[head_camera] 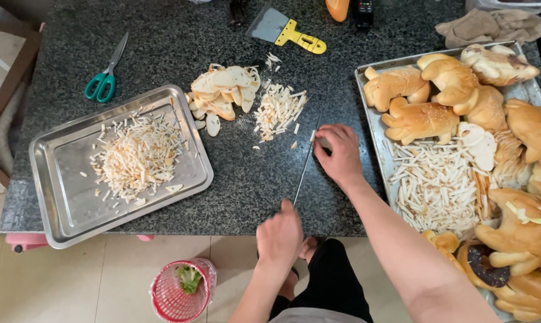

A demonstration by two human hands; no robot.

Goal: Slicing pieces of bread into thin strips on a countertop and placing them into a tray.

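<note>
The knife (305, 165) lies with its edge on the dark stone counter (180, 36) at centre frame, blade running up from the lower handle. The left hand (280, 236) is closed around the handle. The right hand (341, 154) pinches the blade's tip with curled fingers. Bread strips (279, 109) sit in a pile just above.

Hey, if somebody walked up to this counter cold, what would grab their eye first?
Probably the right tray, heaped with golden bread rolls around a bed of bread strips. At the counter's near edge, the left hand grips a long knife while the right hand rests at its tip. Left of that, a steel tray holds chopped bread.
</note>
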